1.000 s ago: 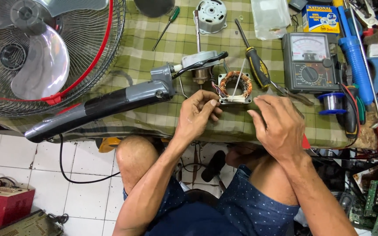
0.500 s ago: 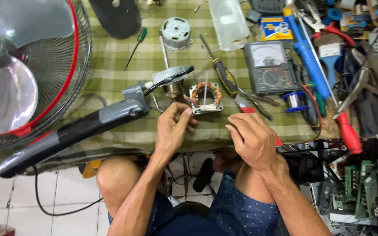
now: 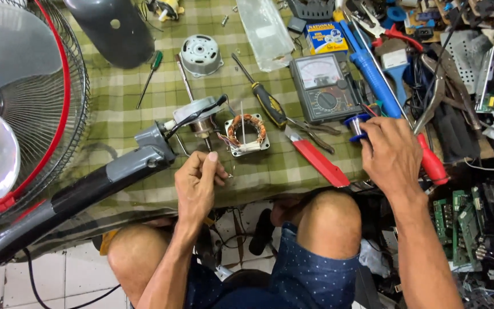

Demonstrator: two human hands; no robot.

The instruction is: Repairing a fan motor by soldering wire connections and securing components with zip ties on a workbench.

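Your left hand (image 3: 196, 182) rests at the near edge of the table (image 3: 115, 109), fingers curled in, thumb and forefinger pinched on thin wires that run up to the stator (image 3: 247, 134). The stator, with copper windings in a square metal frame, lies flat on the checked cloth just beyond that hand, beside the grey fan neck (image 3: 144, 154). Your right hand (image 3: 393, 154) is well to the right, fingers bent around a blue solder spool (image 3: 354, 127); whether it grips or only touches, you cannot tell. A red utility knife (image 3: 319, 163) lies between your hands. An analogue multimeter (image 3: 325, 88) sits beyond the spool.
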